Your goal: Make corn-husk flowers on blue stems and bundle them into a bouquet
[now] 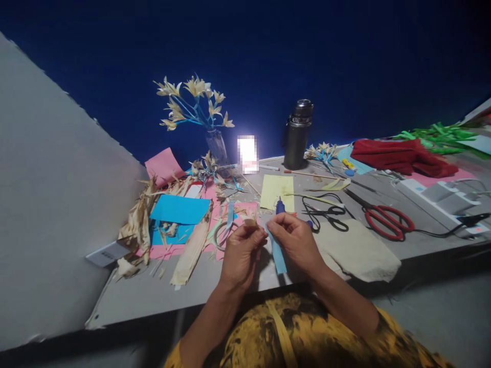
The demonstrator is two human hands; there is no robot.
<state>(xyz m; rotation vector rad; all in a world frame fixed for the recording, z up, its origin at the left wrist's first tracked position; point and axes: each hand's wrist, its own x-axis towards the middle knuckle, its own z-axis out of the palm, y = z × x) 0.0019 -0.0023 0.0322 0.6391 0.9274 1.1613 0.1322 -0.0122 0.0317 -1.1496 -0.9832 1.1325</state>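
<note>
My left hand [241, 253] is closed, its thumb and fingertips pinching a small pale husk flower [250, 221], whose petals poke up above the fingers. Right beside it, my right hand [297, 243] is closed on a light blue paper strip [279, 259]. The strip's loose end hangs down below the fingers. Both sets of fingertips nearly meet, and the flower's lower part is hidden by them. Just behind my right hand a blue pointed nozzle [280, 206] shows; the rest of that tool is mostly covered. A roll of tape [219, 237] lies left of my left hand.
Black scissors [332, 219] and red-handled scissors [389, 221] lie to the right, near a cream cloth [360, 250] and a power strip [425, 197]. Dry husks [192, 253] and blue paper [180, 208] cover the left. Behind stand a flask [298, 138] and a glass vase [217, 145] of husk flowers.
</note>
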